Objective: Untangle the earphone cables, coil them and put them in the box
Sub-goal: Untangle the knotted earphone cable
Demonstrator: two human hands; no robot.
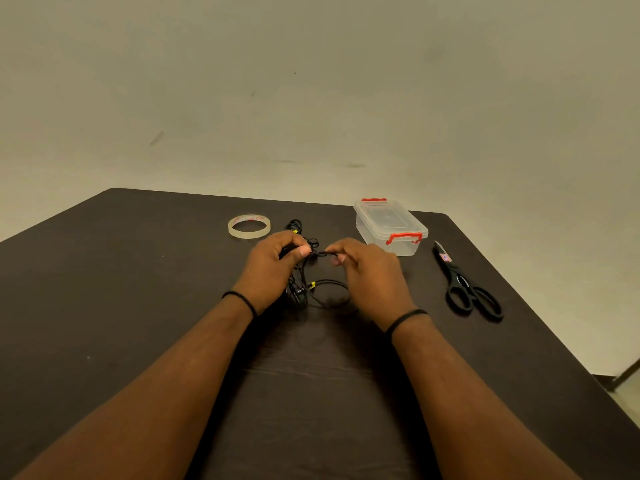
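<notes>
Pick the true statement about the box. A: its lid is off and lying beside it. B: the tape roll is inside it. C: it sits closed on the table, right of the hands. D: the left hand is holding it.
C: the box sits on the table with its lid on, to the right of both hands, which hold the cables.

The black earphone cables [304, 282] are hanging in a tangled bunch with small yellow tags, one strand stretching taut near the top and a loose loop lying on the worktop. The clear plastic box [391, 226] with red latches is sitting closed just beyond, to the right.
</notes>
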